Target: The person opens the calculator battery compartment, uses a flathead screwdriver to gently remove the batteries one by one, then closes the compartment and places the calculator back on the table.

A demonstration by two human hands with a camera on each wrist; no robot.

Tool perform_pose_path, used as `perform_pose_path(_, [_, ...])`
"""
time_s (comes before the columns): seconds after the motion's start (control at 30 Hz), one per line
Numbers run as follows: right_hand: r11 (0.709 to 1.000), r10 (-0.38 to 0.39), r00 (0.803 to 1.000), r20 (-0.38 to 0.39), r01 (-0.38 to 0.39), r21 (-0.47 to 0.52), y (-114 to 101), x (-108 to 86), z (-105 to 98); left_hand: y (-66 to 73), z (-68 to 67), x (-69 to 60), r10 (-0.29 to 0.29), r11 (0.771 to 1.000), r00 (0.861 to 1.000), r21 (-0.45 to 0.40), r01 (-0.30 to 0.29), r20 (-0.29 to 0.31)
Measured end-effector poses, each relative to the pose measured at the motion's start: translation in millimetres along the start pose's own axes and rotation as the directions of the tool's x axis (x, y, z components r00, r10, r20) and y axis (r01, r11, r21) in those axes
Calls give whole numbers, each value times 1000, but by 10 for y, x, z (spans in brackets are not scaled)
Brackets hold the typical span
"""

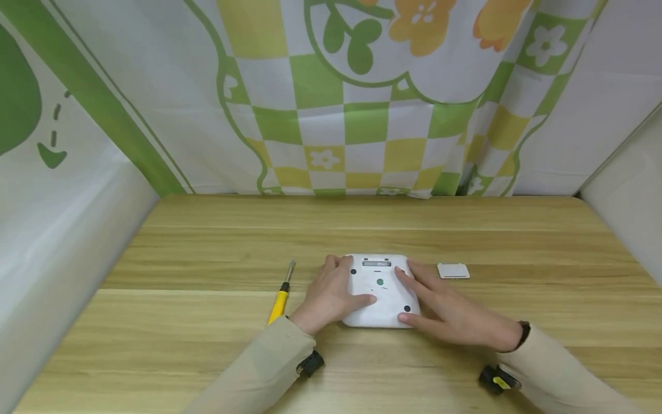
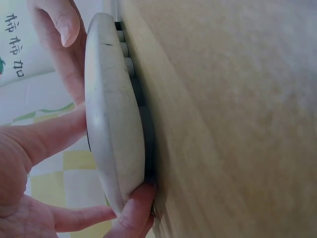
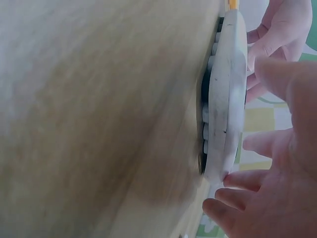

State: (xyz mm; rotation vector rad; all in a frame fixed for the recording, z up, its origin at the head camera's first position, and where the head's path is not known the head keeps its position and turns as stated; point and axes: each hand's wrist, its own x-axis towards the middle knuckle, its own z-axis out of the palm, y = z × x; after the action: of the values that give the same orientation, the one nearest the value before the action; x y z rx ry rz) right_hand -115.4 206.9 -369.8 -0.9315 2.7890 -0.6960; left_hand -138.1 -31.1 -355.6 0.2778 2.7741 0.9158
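Note:
A white push-button device [image 1: 385,311] lies face down on the table, its keys [image 2: 124,49] turned toward the wood in the left wrist view. An uncovered battery compartment [image 1: 376,264] shows near its far edge; dark round feet sit near the corners. My left hand [image 1: 328,293] grips the device's left side, thumb on the upturned back and a fingertip tucked at the lower edge. Against the right side rests my right hand [image 1: 460,313], fingers mostly straight, touching the back and edge. To the device's right lies a small white battery cover [image 1: 453,271].
A screwdriver [image 1: 280,302] with a yellow handle lies left of the left hand, its tip pointing away. Behind the wooden table [image 1: 217,241] hangs a checked curtain [image 1: 320,126]. White walls stand at both sides.

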Motion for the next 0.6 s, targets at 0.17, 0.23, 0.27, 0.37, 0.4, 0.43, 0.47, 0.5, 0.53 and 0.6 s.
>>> perform_pose_path(0.17, [1000, 11, 1000, -7, -11, -4, -24, 20, 21, 3, 4, 5, 4, 1000, 1000, 1, -4, 1])
perform_pose_path(0.23, [1000, 11, 1000, -15, -11, -10, -40, 27, 26, 5, 3, 8, 4, 1000, 1000, -2, -4, 1])
perform_pose_path(0.27, [1000, 12, 1000, -18, -12, -12, -48, 31, 29, 7, 1, 7, 2, 1000, 1000, -4, -2, 2])
perform_pose_path(0.37, [1000, 18, 1000, -21, -19, -15, -69, 44, 37, 9, 0, 10, 0, 1000, 1000, -4, 0, 2])
perform_pose_path(0.4, [1000, 20, 1000, -22, -21, -17, -74, 47, 41, 9, 0, 11, 0, 1000, 1000, -4, 1, 2])
perform_pose_path(0.43, [1000, 18, 999, -26, -19, -20, -78, 51, 43, 9, 0, 11, -3, 1000, 1000, -5, 3, 2])
perform_pose_path(0.47, [1000, 19, 999, -29, -19, -23, -81, 55, 46, 9, 0, 11, -4, 1000, 1000, -4, 4, 3])
perform_pose_path(0.5, [1000, 19, 999, -29, -20, -22, -84, 58, 49, 8, 1, 11, -5, 1000, 1000, -3, 5, 3])
perform_pose_path(0.53, [1000, 18, 999, -32, -19, -23, -89, 59, 50, 8, 1, 11, -7, 1000, 1000, -3, 7, 3])
perform_pose_path(0.6, [1000, 20, 999, -29, -20, -20, -99, 62, 53, 9, 1, 7, -12, 1000, 1000, -1, 12, 5])
